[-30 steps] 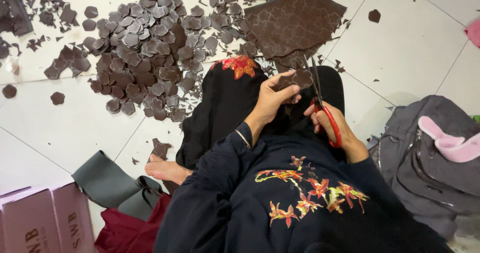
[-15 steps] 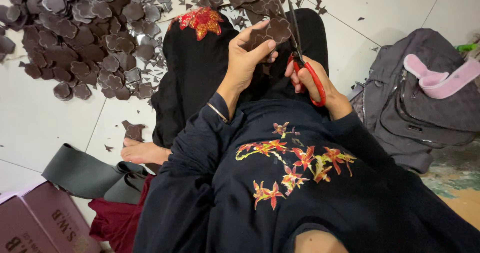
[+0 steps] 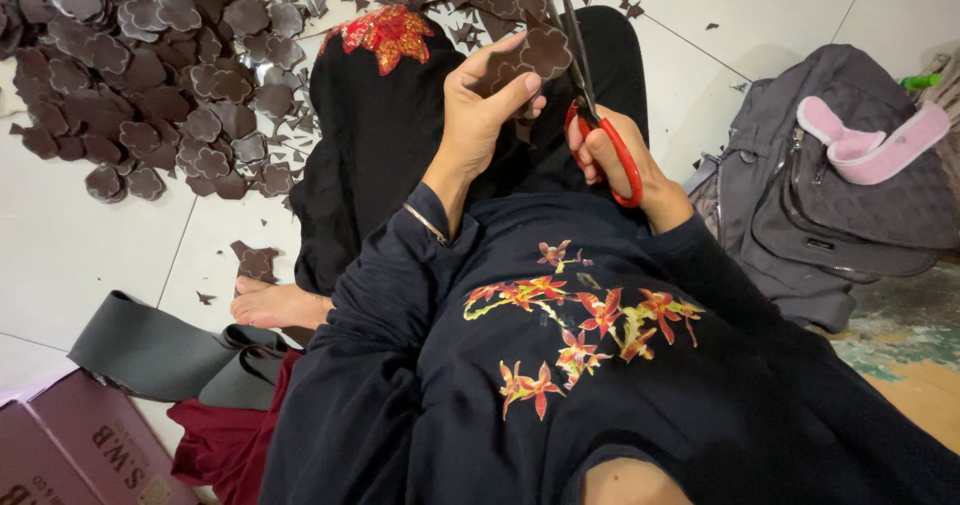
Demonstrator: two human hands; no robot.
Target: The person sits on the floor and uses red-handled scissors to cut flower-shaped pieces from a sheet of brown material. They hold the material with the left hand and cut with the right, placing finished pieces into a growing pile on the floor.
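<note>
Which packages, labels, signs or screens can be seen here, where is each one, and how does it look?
Flat rectangular mauve-pink cardboard box: bottom left corner on the white tiled floor, beside the rolled grey sheet; dark lettering on its lid.
No signs or screens in view.

Dark brown flower-shaped pieces (image 3: pixel 160 75) on white floor tiles (image 3: pixel 90 245); red-handled scissors (image 3: pixel 600 115); black garment (image 3: pixel 600 385) with red-orange floral embroidery; grey bag (image 3: pixel 820 215).

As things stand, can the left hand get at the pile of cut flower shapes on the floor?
Probably yes. The pile lies open on the tiles, nothing between, but the left hand is holding a brown piece and would have to let go.
</note>
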